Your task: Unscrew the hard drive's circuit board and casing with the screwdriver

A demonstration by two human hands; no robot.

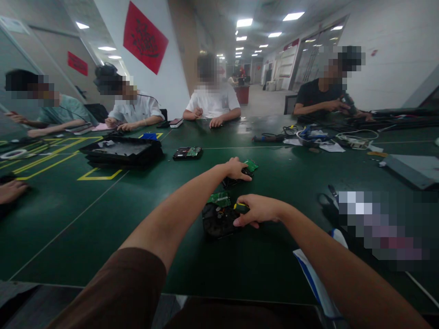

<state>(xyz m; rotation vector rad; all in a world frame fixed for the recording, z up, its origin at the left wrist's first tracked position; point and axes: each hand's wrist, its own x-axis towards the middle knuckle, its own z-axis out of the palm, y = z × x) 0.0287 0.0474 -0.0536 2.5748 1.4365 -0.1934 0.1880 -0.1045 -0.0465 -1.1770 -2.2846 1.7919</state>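
Observation:
My left hand (pixel 236 169) reaches forward, its fingers closed over a dark hard drive (pixel 230 182) that it largely covers. A green circuit board (pixel 252 165) shows just beyond those fingertips. Nearer to me, my right hand (pixel 255 210) is wrapped around a screwdriver (pixel 242 208) with a green and yellow handle; its tip is hidden. Beside that hand a second hard drive (pixel 219 221), black, lies flat on the green table (pixel 185 260). Another green circuit board (pixel 219 198) sits at its far edge.
A third hard drive (pixel 187 153) lies farther back, near stacked black trays (pixel 121 151). Tangled cables (pixel 315 135) and a grey metal case (pixel 413 170) are at right. A blue and white packet (pixel 313 274) lies under my right forearm. Several people sit around the table.

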